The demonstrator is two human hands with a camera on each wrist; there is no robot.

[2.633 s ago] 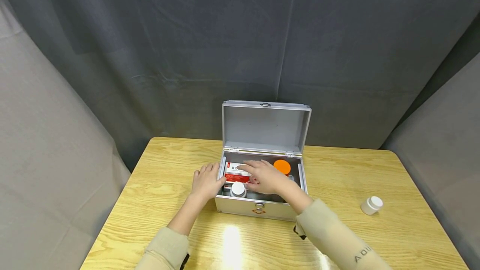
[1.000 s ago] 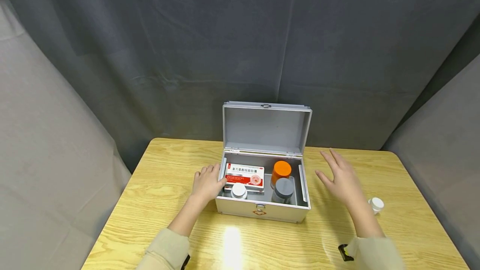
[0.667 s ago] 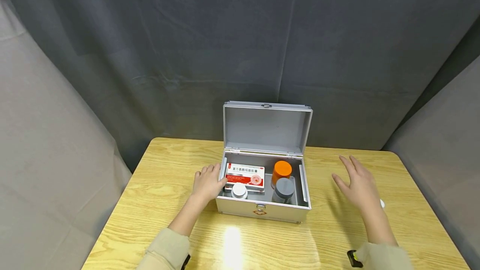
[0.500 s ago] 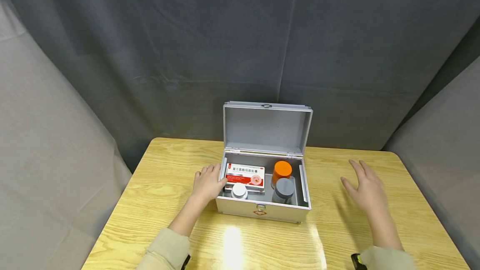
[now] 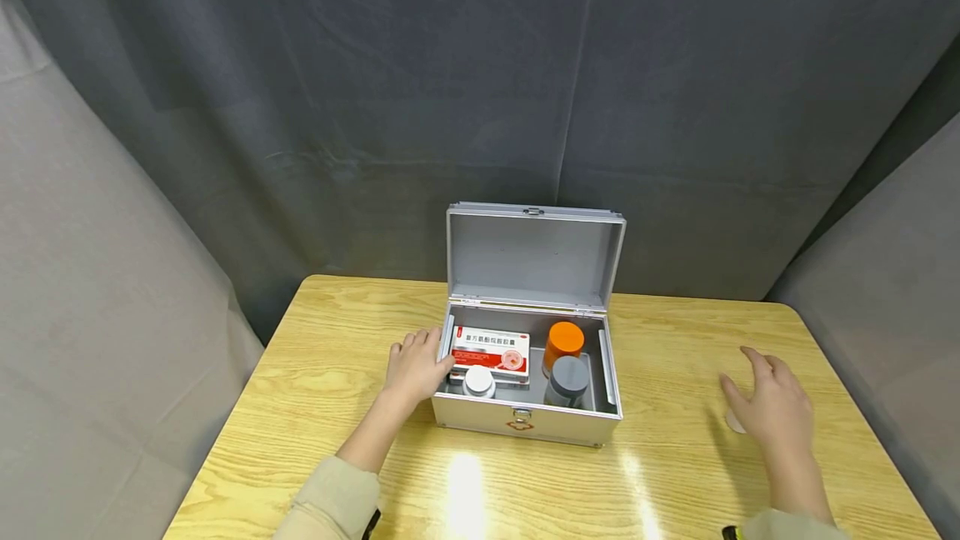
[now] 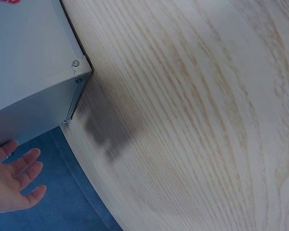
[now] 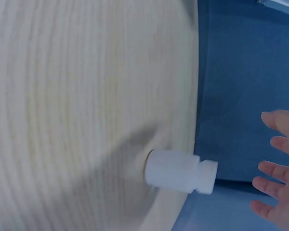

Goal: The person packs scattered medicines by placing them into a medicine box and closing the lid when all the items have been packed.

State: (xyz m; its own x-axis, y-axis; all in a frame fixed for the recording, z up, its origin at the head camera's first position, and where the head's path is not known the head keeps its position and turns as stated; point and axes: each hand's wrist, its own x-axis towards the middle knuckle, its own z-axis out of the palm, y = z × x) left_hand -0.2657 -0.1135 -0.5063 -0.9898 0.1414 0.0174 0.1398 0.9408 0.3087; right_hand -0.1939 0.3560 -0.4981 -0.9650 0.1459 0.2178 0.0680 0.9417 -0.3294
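A silver medicine case [image 5: 480, 412] stands on the table with its lid raised. My left hand [image 5: 411, 367] rests at its left rim, thumb over the edge; in the left wrist view its other fingers [image 6: 30, 174] are spread and loose beside the case wall. On the right, my right hand [image 5: 780, 411] hovers with spread fingers over a small white bottle [image 7: 171, 171], apart from it. The head view shows only a sliver of that bottle beneath the hand. Inside the case lie a red-and-white medicine box [image 5: 491, 348], a white-capped bottle [image 5: 478, 382], an orange-capped bottle [image 5: 564, 340] and a grey-capped jar [image 5: 567, 380].
The wooden table [image 5: 337, 315] extends on both sides of the case. A dark grey curtain [image 5: 375, 107] hangs behind it, and lighter cloth panels [image 5: 97, 273] close off the sides. The raised lid [image 5: 534, 252] stands at the back of the case.
My right hand has left the inside of the case and travelled right, coming down over the white bottle at the table's right. The left hand stays at the case's rim.
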